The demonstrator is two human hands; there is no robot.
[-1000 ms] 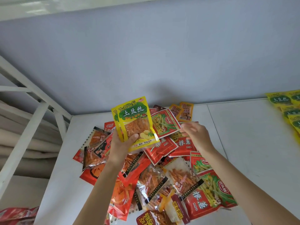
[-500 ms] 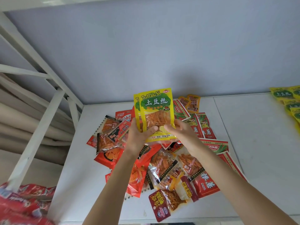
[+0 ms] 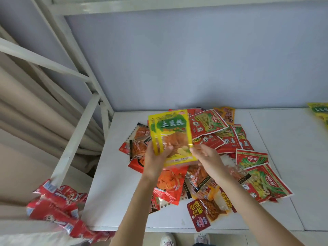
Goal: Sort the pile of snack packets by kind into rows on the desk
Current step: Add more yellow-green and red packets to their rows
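My left hand grips two overlapping yellow potato-strip packets by their lower left and holds them upright over the pile. My right hand is beside them, its relaxed fingertips touching the front packet's lower right edge. Under both hands a mixed pile of snack packets lies on the white desk: red-and-green ones at the back and right, and orange and clear ones in the middle. More yellow packets lie at the far right edge of the desk.
A white metal frame with slanted bars rises to the left of the desk, with beige curtain folds behind it. Several red packets are heaped on a ledge at the lower left. A pale wall backs the desk. Shoes show below its front edge.
The view has tilted down and shifted right. My right hand came from the pile to the yellow packets, held their right edge, and now only touches it. My left hand keeps its grip.
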